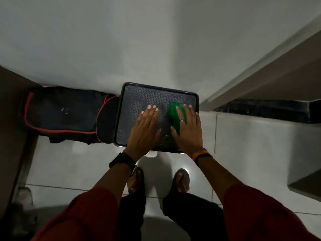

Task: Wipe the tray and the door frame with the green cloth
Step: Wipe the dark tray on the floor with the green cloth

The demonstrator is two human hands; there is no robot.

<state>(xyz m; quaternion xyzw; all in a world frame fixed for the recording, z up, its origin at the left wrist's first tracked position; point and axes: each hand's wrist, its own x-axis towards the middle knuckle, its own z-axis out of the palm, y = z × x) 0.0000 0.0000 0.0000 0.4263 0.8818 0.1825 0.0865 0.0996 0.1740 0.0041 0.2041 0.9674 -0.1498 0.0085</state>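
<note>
1. Fingers (152, 110) of the left hand (145, 129) lie flat and together on the one dark tray (139, 94), gripping nothing.
2. Fingers of the right hand (189, 129) are spread flat, pressing the one green cloth (173, 112) onto the tray's right half.
3. One tray leans against the white wall (104, 40), its far edge touching it.
4. One black bag (60, 112) sits just beside the tray's left edge.
5. Open floor (243, 145) lies to the right, toward the door frame (251, 70).
</note>
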